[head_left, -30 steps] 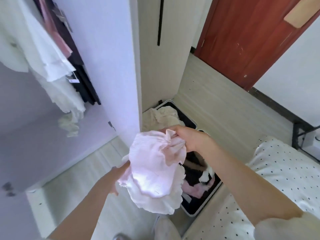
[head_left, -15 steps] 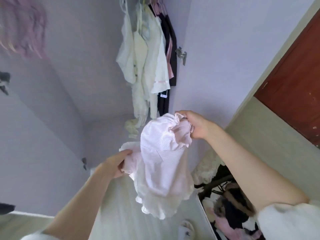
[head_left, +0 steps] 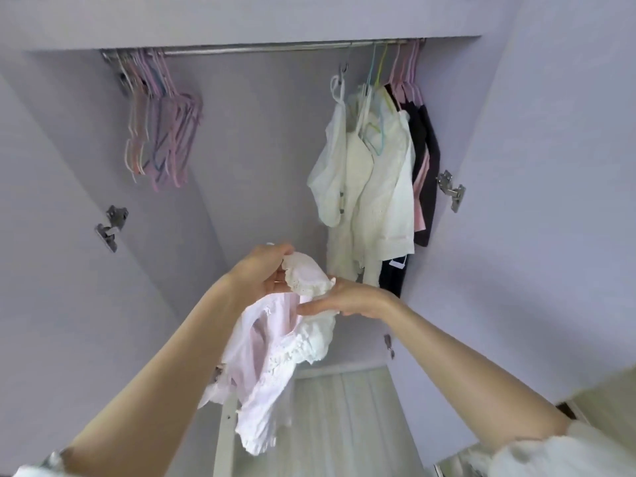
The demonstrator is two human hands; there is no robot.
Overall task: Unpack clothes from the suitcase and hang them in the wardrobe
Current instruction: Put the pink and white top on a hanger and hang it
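Both my hands hold a pale pink top with white lace trim (head_left: 265,366) in front of the open wardrobe. My left hand (head_left: 265,270) grips its frilled white collar end from the left. My right hand (head_left: 339,299) pinches the same frilled part from the right, thumb under the cloth. The rest of the garment hangs down below my hands. Above, the metal rail (head_left: 261,48) runs across the wardrobe's top. The suitcase is out of view.
A bunch of empty pink and pastel hangers (head_left: 161,132) hangs at the rail's left end. White, pink and black clothes (head_left: 375,187) hang at the right end. Door hinges (head_left: 451,189) stick out on both side walls. Pale floorboards (head_left: 344,425) show below.
My view swung up from the suitcase and floor to the wardrobe's inside. Both hands carried the pink top up with them and shifted their hold to its frilled white edge.
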